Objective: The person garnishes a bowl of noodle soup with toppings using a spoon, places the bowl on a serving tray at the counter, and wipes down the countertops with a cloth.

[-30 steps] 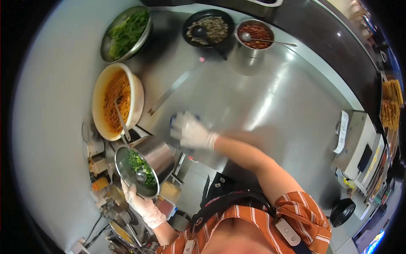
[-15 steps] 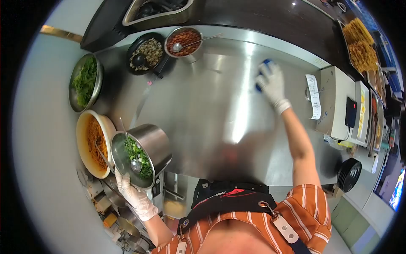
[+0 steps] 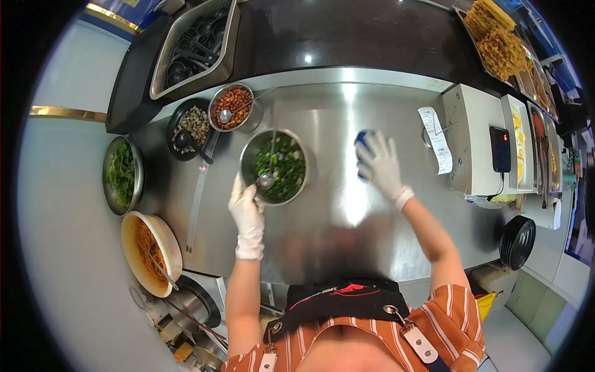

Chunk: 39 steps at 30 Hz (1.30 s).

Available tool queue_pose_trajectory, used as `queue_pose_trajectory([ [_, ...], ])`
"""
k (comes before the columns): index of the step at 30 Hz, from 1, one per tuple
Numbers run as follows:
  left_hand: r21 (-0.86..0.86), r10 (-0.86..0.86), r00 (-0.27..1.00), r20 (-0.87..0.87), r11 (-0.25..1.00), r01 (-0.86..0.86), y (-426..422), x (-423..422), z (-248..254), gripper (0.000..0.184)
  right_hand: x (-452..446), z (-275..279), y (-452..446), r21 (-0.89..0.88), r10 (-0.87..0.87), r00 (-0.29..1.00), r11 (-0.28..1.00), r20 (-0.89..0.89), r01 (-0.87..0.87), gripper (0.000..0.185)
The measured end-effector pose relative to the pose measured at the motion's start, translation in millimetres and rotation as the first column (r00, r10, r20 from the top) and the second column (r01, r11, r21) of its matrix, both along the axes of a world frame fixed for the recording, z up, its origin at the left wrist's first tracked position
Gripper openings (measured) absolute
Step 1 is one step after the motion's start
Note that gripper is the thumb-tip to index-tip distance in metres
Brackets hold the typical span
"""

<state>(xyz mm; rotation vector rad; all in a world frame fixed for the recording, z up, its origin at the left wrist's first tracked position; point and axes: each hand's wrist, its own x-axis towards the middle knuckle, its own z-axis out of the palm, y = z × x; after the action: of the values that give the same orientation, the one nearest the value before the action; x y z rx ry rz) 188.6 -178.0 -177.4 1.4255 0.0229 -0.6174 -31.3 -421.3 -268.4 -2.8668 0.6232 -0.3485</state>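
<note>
The pot of greens, ladle inside, has come away from the white bowl to the tabletop's middle (resting or held just above, I can't tell). My left hand grasps its near-left rim, so both hands now share the middle. My right hand is spread over a blue cloth; blur hides whether it grips. The smaller pot crowds the far-left side, and a receipt lies right of the cloth.
</note>
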Motion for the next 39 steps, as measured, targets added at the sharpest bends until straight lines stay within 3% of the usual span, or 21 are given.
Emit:
queue_pose_trajectory([
  [3,-0.073,-0.020,1.000,-0.015,0.997,0.019,-39,6,-25,0.049,15,-18,-67,-0.044,-0.262,0.963,0.963,0.069,0.265,0.058],
  [10,-0.038,-0.048,0.999,-0.017,0.998,0.047,-104,27,-43,0.046,29,-10,-76,0.082,-0.302,0.953,0.951,0.021,0.299,0.071],
  [12,0.009,-0.113,0.989,0.093,0.994,0.113,-116,38,-39,0.045,30,-13,-76,0.076,-0.303,0.952,0.951,0.029,0.300,0.072],
  [16,0.017,-0.161,0.977,0.138,0.987,0.160,-127,53,-42,0.040,34,-22,-33,0.059,-0.188,0.979,0.981,0.078,0.183,0.066],
  [18,0.026,-0.205,0.967,0.153,0.979,0.204,-114,58,-51,0.041,42,-16,20,0.212,0.079,0.983,0.971,0.165,-0.114,0.065],
  [20,0.091,-0.203,0.979,0.031,0.976,0.200,-103,52,-45,0.046,35,-15,100,0.268,0.260,0.950,0.916,0.174,-0.300,0.064],
  [22,0.185,-0.157,0.987,0.042,0.972,0.147,-78,44,-44,0.051,30,29,168,0.445,0.461,0.886,0.785,0.044,-0.430,0.061],
  [24,0.197,-0.152,0.986,0.061,0.971,0.138,-45,44,-55,0.049,6,1,220,0.271,0.461,0.851,0.810,0.254,-0.520,0.060],
  [25,0.219,-0.153,0.987,0.051,0.966,0.139,-30,40,-54,0.046,6,5,214,0.260,0.453,0.855,0.819,0.254,-0.511,0.057],
  [27,0.235,-0.160,0.987,0.036,0.961,0.147,-2,33,-51,0.043,8,23,177,0.325,0.311,0.941,0.884,0.129,-0.337,0.057],
  [30,0.304,-0.181,0.983,0.028,0.938,0.164,42,22,-46,0.039,-29,16,110,0.294,-0.138,0.988,0.949,0.069,0.112,0.053],
  [31,0.306,-0.190,0.981,0.041,0.937,0.168,55,19,-41,0.037,-65,13,98,0.111,-0.244,0.950,0.968,0.196,0.226,0.048],
  [32,0.307,-0.195,0.979,0.056,0.937,0.169,68,16,-36,0.035,-112,19,85,0.084,-0.378,0.926,0.923,0.022,0.375,0.047],
  [34,0.295,-0.175,0.982,0.064,0.944,0.149,98,12,-29,0.034,-210,17,74,-0.075,-0.664,0.748,0.745,0.013,0.663,0.050],
  [36,0.287,-0.154,0.985,0.074,0.949,0.127,127,7,-25,0.033,-303,4,60,-0.174,-0.802,0.598,0.589,-0.006,0.789,0.049],
  [38,0.268,-0.076,0.995,0.057,0.962,0.058,156,3,-24,0.030,-350,-28,59,-0.131,-0.888,0.450,0.437,0.097,0.890,0.048],
  [39,0.269,-0.076,0.995,0.058,0.961,0.057,170,2,-25,0.030,-337,-26,63,-0.126,-0.871,0.482,0.470,0.092,0.874,0.050],
])
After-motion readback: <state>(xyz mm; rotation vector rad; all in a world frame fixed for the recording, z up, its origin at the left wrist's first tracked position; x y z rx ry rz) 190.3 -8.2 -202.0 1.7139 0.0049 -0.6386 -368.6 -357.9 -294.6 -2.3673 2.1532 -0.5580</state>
